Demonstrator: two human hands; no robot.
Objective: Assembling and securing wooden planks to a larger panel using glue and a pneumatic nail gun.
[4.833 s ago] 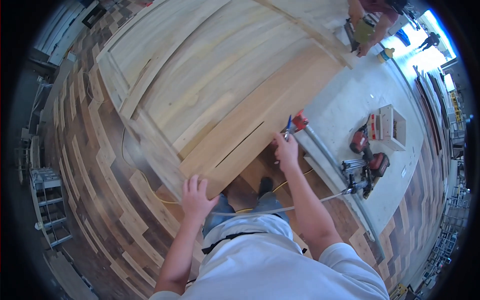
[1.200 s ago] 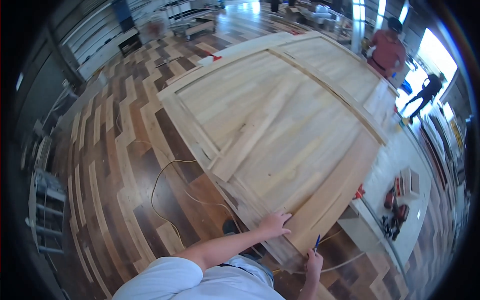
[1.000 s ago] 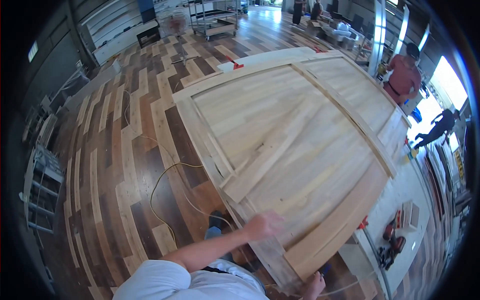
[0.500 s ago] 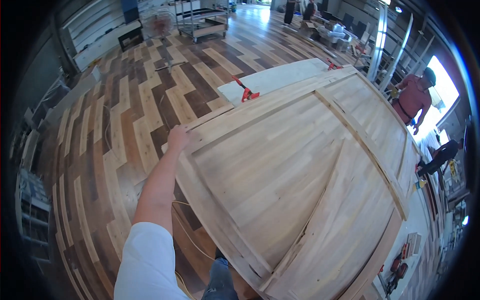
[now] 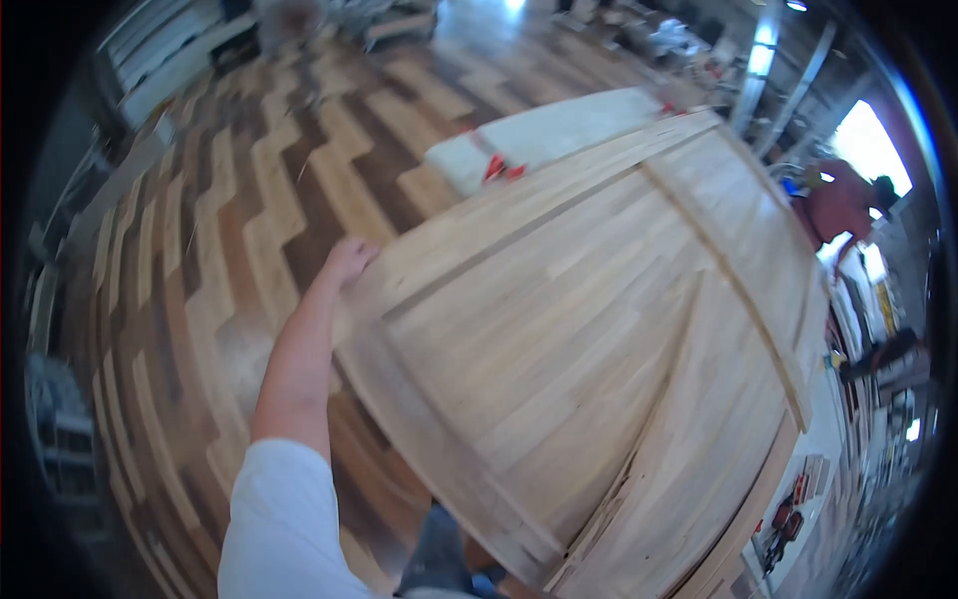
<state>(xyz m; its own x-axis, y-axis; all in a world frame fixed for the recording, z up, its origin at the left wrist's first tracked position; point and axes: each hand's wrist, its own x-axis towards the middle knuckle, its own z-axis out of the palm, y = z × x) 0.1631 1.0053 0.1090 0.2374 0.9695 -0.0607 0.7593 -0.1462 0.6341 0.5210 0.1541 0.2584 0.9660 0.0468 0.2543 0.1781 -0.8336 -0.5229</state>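
Observation:
A large pale wooden barn door [image 5: 559, 329] with a raised frame and a diagonal brace [image 5: 639, 439] lies flat in front of me. My left hand [image 5: 351, 260] is closed on its far left corner, the fingers partly hidden and blurred. A loose-looking wooden strip [image 5: 728, 270] crosses the panel at its right part. Beyond the far edge, a red clamp [image 5: 502, 170] sits on a white board [image 5: 569, 130] that juts out from under the door. My right hand is out of the picture.
Another person [image 5: 840, 205] in a red shirt bends at the door's far right side. Red-and-black tools [image 5: 783, 531] lie on a white surface at the lower right. Multi-toned plank flooring [image 5: 239, 260] spreads to the left. A wheeled rack [image 5: 399, 25] stands far back.
The view has shifted and blurred. The person at the right has bent down lower toward the door. My left hand stays at the door's corner.

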